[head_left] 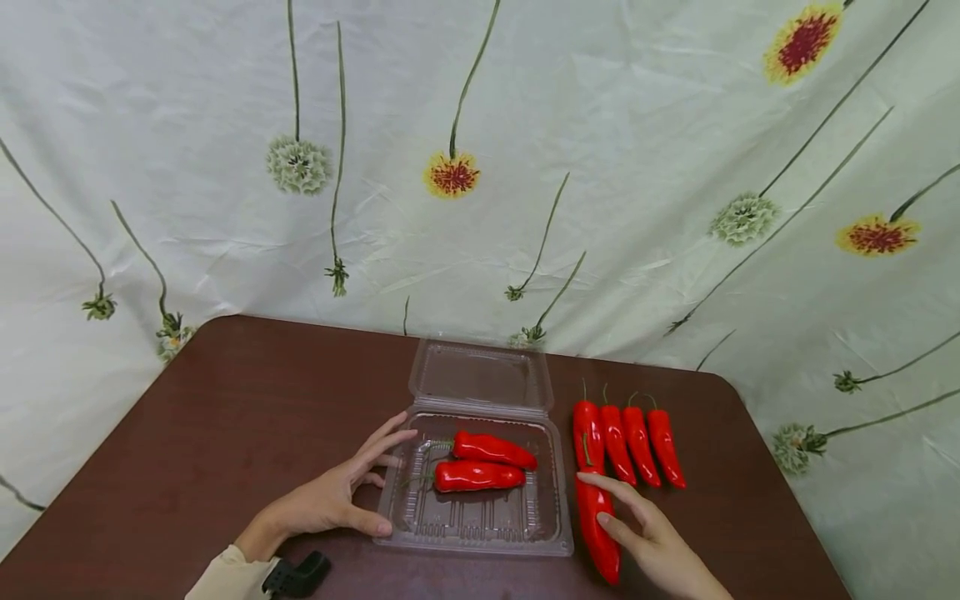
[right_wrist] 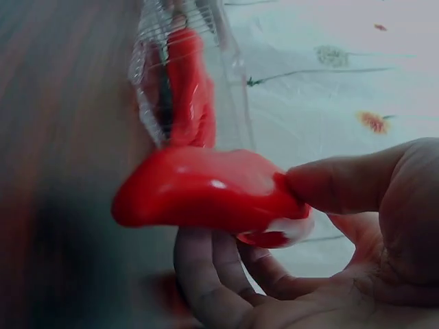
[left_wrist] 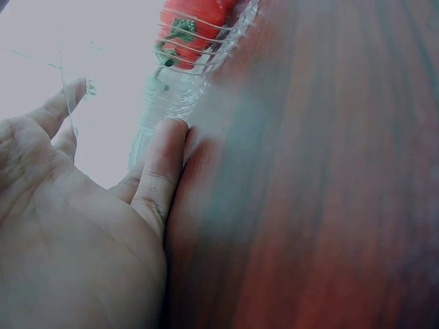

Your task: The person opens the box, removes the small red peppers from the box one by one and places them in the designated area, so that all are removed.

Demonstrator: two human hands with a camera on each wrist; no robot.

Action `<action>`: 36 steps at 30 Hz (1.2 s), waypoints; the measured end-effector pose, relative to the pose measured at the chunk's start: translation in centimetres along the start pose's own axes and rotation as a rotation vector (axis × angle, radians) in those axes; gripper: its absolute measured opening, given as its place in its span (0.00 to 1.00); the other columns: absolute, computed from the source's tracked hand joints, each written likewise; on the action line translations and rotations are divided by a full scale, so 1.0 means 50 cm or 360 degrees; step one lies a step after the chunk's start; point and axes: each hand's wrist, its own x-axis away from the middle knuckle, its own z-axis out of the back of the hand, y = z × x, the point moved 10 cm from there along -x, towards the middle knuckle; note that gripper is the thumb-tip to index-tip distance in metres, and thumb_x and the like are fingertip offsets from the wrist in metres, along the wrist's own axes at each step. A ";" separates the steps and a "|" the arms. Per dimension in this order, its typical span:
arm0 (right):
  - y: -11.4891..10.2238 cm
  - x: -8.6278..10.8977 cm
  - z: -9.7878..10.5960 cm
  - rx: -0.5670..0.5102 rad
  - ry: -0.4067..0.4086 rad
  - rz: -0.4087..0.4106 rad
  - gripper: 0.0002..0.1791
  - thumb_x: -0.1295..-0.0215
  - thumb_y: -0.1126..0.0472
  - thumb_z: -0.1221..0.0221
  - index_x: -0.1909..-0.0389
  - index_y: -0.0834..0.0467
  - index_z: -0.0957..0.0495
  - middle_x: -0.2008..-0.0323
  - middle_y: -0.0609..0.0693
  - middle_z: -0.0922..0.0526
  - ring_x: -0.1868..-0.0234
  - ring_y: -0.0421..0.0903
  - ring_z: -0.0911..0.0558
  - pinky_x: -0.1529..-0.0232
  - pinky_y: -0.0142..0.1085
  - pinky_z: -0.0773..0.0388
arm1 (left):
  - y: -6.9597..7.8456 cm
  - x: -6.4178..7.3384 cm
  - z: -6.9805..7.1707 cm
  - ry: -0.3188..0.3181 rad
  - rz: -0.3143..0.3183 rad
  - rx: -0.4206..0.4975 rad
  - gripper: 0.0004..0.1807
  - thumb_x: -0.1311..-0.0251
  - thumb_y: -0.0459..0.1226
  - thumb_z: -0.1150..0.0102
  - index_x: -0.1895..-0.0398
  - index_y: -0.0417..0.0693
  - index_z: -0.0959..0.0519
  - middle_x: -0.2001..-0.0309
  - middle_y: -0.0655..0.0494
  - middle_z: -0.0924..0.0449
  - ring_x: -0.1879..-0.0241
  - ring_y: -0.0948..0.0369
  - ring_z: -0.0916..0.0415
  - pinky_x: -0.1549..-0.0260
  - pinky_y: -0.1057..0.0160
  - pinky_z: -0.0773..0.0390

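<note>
A clear plastic clamshell container lies with its lid folded back. Two red chili peppers lie crosswise inside, green stems to the left. My left hand rests along the container's left side with spread, mostly straight fingers, the thumb by the front corner. In the left wrist view, the thumb meets the clear plastic wall. To the right of the container, my right hand pinches another red chili pepper between thumb and fingers. The right wrist view has this pepper lying across the fingers, its tip pointing left.
Several red chili peppers lie side by side right of the container, stems toward the back. The held pepper overlaps the leftmost one in the head view. A flower-printed cloth hangs behind the dark brown table.
</note>
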 end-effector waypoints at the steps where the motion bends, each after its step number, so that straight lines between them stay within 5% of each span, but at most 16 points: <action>1: 0.006 0.004 -0.001 0.0005 -0.0009 -0.0012 0.27 0.26 0.57 0.43 0.28 0.49 0.33 0.30 0.47 0.30 0.35 0.25 0.34 0.38 0.44 0.30 | 0.000 0.000 0.000 0.0001 0.0007 0.0006 0.55 0.43 0.31 0.31 0.19 0.50 0.56 0.19 0.56 0.76 0.32 0.58 0.38 0.45 0.59 0.29; 6: 0.027 0.013 -0.003 0.0024 -0.0016 -0.0059 0.28 0.27 0.56 0.42 0.28 0.49 0.33 0.29 0.48 0.30 0.34 0.24 0.36 0.38 0.59 0.34 | -0.001 0.001 0.002 0.0021 0.0054 0.0027 0.56 0.44 0.32 0.30 0.18 0.52 0.56 0.19 0.58 0.76 0.32 0.56 0.38 0.44 0.59 0.29; 16: 0.057 0.017 -0.010 0.0028 -0.0038 -0.0081 0.26 0.26 0.54 0.44 0.29 0.49 0.32 0.30 0.52 0.30 0.35 0.24 0.34 0.38 0.30 0.32 | -0.005 -0.001 0.000 0.0003 0.0008 0.0006 0.56 0.44 0.31 0.30 0.19 0.50 0.56 0.19 0.56 0.76 0.32 0.59 0.37 0.45 0.59 0.29; 21: 0.070 0.018 -0.010 0.0005 -0.0039 -0.0074 0.25 0.25 0.56 0.45 0.29 0.51 0.32 0.31 0.55 0.30 0.36 0.23 0.35 0.40 0.27 0.33 | -0.003 -0.002 -0.003 0.0004 0.0014 0.0030 0.56 0.44 0.31 0.30 0.19 0.51 0.56 0.19 0.58 0.76 0.32 0.60 0.37 0.45 0.59 0.29; 28: 0.081 0.026 -0.011 -0.0076 -0.0032 -0.0084 0.28 0.27 0.59 0.42 0.28 0.56 0.34 0.35 0.62 0.30 0.59 0.38 0.19 0.55 0.31 0.23 | -0.005 0.000 -0.003 0.0023 0.0069 0.0038 0.56 0.44 0.31 0.30 0.18 0.53 0.56 0.19 0.62 0.75 0.32 0.60 0.37 0.44 0.59 0.29; 36: 0.082 0.022 -0.008 -0.0028 0.0044 -0.0147 0.29 0.29 0.56 0.39 0.30 0.55 0.31 0.38 0.60 0.28 0.63 0.39 0.20 0.59 0.31 0.22 | -0.006 0.000 -0.001 0.0019 0.0063 0.0034 0.56 0.44 0.31 0.30 0.18 0.53 0.56 0.19 0.60 0.76 0.32 0.63 0.38 0.44 0.60 0.29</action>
